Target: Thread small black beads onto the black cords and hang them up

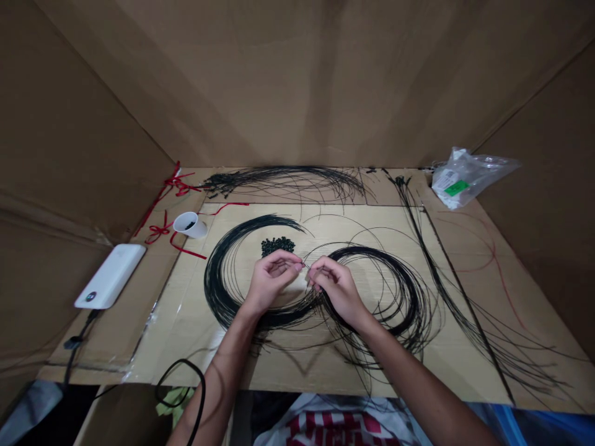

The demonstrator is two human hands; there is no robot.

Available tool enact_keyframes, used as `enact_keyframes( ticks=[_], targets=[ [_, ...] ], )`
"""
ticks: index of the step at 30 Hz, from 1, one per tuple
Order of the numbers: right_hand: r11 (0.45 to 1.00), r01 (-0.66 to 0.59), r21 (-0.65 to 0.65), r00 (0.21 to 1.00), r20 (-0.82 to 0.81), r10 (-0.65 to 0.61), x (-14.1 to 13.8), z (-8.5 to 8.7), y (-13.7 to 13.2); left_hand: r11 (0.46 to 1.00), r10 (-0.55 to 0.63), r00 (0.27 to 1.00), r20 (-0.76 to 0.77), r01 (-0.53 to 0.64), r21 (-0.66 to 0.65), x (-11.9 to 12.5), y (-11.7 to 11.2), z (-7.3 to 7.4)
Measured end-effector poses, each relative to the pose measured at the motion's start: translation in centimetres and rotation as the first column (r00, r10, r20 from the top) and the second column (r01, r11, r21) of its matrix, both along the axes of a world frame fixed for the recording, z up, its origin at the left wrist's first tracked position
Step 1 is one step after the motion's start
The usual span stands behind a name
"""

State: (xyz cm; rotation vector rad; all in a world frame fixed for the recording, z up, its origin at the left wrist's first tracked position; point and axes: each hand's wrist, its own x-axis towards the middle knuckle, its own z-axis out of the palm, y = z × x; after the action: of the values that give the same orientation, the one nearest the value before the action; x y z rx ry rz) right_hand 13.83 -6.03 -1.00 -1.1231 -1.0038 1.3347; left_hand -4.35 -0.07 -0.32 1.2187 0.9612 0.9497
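My left hand (277, 275) is closed in a pinch, fingertips almost meeting those of my right hand. What it holds is too small to make out. My right hand (335, 286) pinches a thin black wire near its end. Just beyond my left fingers lies a pile of small black pieces (277, 245). A curved bundle of black wires (216, 272) sweeps around the left side and under my left wrist. On the right, a looped coil of black wires (409, 291) lies partly beneath my right hand and forearm.
More black wires lie along the back (288, 176) and down the right side (434, 269). A white cup (198, 230) with dark bits stands by red ribbons (158, 230). A white power bank (111, 275) with a cable sits left; a clear plastic bag (469, 170) sits back right. Cardboard walls surround the table.
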Motion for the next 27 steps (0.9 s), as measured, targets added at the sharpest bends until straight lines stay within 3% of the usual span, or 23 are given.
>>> enact_keyframes(
  ticks=[27],
  targets=[
    [0.999,-0.026,0.036,1.0,-0.004,0.026,0.02,0.02,-0.08,1.0,-0.012,1.0,0.004,0.012,0.002,-0.07,0.04,-0.2]
  ],
)
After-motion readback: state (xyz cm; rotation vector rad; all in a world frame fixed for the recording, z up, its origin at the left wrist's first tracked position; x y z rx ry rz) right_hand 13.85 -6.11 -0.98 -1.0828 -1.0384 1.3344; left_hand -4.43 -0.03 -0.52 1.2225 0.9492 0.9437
